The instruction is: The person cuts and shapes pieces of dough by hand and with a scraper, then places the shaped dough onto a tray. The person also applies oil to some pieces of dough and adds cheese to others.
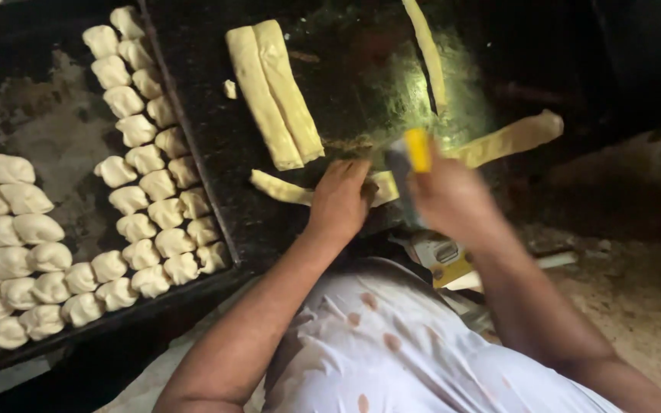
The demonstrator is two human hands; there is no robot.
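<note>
nearest to the camera is the person's white garment with some brownish spots, and from it both bare forearms go forward to a dark, shiny work surface. the left hand lies flat with its fingers pressed on a long strip of dough, which runs across the surface toward the right. the right hand is closed around a scraper with a yellow handle; the blade is blurred, so it seems to stand on the same strip, but this is not sure. two more dough strips lie side by side, touching, further up the surface, and a thin strip lies at the far edge. on the left a dark tray holds many small dough pieces in rows. at the right there is a rough, dusty floor, and the room around is dim.
</note>
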